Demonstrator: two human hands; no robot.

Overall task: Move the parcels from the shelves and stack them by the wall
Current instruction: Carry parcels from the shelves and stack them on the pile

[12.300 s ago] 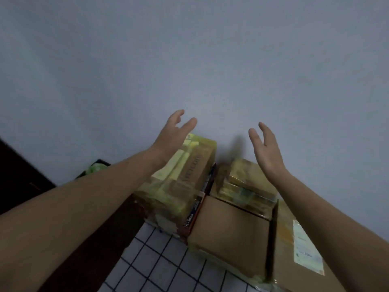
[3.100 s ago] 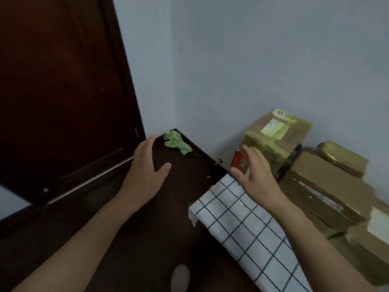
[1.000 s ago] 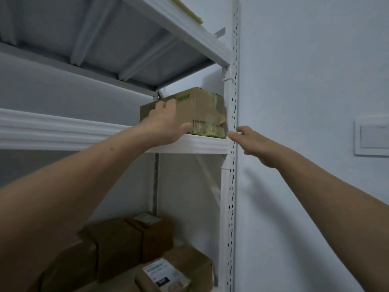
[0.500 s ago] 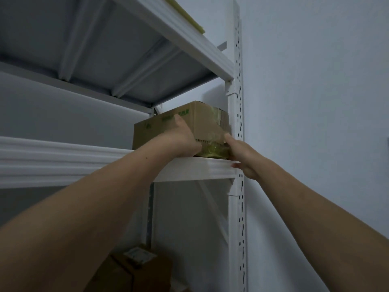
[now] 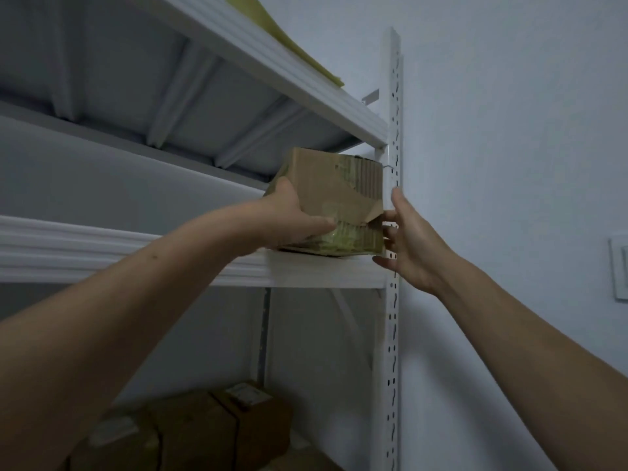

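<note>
A brown cardboard parcel wrapped in yellowish tape sits at the right end of a white shelf, tilted with its left side lifted. My left hand grips the parcel's left front corner, thumb lying along its lower front. My right hand is at the parcel's right side beside the upright post, its fingers reaching behind the box edge and partly hidden.
A white perforated upright post runs close to the parcel's right side. Another shelf hangs just above, with a yellow envelope on it. Several cardboard boxes stand on the lower shelf. A wall switch sits at the far right.
The parcel has turned and tilted toward the shelf's front edge. My left hand has shifted to its left corner, and my right hand has risen along its right side.
</note>
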